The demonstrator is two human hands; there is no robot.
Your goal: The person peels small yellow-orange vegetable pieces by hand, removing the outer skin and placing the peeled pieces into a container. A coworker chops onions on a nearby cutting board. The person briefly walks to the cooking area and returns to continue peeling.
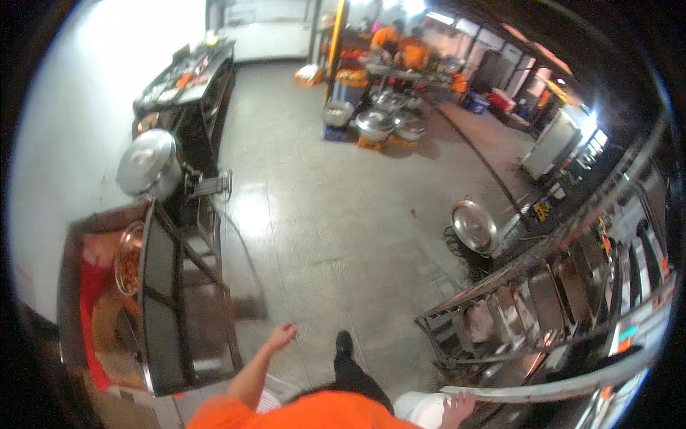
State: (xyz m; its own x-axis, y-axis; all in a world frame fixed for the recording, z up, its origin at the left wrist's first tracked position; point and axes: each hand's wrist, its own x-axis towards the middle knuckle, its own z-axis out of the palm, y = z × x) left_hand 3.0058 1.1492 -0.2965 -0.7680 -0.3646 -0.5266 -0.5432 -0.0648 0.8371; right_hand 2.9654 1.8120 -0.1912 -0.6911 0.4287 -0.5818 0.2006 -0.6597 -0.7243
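My left hand (282,336) hangs over the tiled floor with nothing visible in it. Its fingers look loosely curled, but blur hides how far. Beside a white bucket (418,405) at the bottom of the picture is my right hand (458,408), fingers spread and nothing seen in them. It overlaps the end of a pale metal edge (509,396); whether it touches that edge or the bucket is unclear. To the left, a metal-framed table (163,257) bears a round wooden board (115,338) and a steel bowl (127,260) of brownish food pieces.
A large lidded pot (147,163) stands by the left wall. Metal racking (520,316) lines the right side, near a round metal lid (474,226). Several lidded pots (374,124) stand ahead, with people in orange (402,48) beyond. A hose-like dark line (477,153) crosses the floor.
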